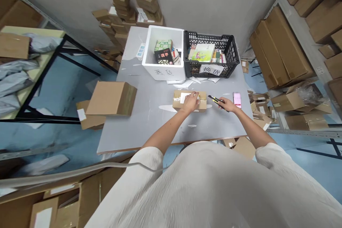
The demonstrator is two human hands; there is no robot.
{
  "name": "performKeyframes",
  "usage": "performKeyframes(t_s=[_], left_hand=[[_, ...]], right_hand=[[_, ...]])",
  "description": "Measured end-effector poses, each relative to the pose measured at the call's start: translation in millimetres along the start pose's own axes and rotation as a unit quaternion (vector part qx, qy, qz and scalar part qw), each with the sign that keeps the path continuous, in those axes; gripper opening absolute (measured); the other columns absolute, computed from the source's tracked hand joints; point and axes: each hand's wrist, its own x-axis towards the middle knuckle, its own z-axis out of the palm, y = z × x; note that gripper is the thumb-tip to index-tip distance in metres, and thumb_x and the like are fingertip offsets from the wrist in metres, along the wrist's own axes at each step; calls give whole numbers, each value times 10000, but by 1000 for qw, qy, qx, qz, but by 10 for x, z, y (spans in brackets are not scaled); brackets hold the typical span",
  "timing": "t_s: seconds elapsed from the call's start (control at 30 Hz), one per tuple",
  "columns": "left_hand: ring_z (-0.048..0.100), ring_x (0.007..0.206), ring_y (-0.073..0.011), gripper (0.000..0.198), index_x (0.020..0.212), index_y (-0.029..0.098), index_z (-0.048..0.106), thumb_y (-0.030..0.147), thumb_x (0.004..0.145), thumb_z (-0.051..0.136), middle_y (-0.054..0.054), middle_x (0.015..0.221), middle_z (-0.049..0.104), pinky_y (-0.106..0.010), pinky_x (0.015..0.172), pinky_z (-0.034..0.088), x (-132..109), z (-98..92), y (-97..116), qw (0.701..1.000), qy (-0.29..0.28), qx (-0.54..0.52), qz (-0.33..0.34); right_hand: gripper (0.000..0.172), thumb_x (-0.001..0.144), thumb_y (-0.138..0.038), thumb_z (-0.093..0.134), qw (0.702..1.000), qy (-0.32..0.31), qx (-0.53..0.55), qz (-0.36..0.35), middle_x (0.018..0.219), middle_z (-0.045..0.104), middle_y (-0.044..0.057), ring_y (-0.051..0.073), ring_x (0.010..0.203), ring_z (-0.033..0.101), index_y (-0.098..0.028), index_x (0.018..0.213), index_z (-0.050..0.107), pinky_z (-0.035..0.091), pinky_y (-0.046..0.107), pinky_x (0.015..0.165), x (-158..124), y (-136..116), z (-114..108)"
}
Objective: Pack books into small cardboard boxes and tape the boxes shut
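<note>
A small taped cardboard box (176,99) with a white label lies on the grey table in front of me. My left hand (190,102) rests on top of this box, its fingers slightly bent and gripping it. In my right hand (227,104) is a black and yellow utility knife (213,98), held just right of the box and pointing towards it. The knife and box are apart. Close to the right hand lies a phone (237,100) with a lit pink screen.
At the table's (149,121) back stand a white foam bin (164,73) and a black plastic crate (212,69), both holding books. Paper scraps (184,84) lie before them. A larger cardboard box (108,98) sits at the left edge. Shelves with cartons (283,46) rise on the right.
</note>
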Motion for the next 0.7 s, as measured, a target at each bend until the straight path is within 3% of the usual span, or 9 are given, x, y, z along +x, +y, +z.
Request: performKeyframes(t_s=[0.13,0.3,0.47,0.7], left_hand=[[531,1590,-382,638,1647,213,555,113,1016,551,-206,1706,561,-553,1293,431,73,-3,4,1000,8,3,-6],[361,1722,-356,742,1644,266,539,55,936,608,-198,1763,507,-597,1351,320,160,17,-12,1000,-15,10,9],[381,1692,-373,698,1601,284,564,68,940,628,-188,1751,518,-622,1303,334,235,-24,-21,999,-43,19,3],[539,1504,-391,482,1434,303,688,154,976,677,-156,1554,666,-591,1218,398,310,-125,-39,998,-56,22,0]], right_hand=[[458,1131,-595,514,993,33,-81,-75,1071,858,69,243,914,762,-242,1290,759,619,362,855,-96,6,42],[450,1106,-445,612,950,52,-263,-157,1337,819,141,353,1249,706,-240,1472,774,536,482,1118,-137,-1,162],[479,1116,-393,635,927,61,-343,-142,1355,784,168,365,1253,643,-240,1558,740,486,466,1086,-120,-27,275],[483,1117,-359,635,935,71,-325,-121,1354,773,165,374,1262,615,-252,1577,736,460,484,1097,-106,0,317]])
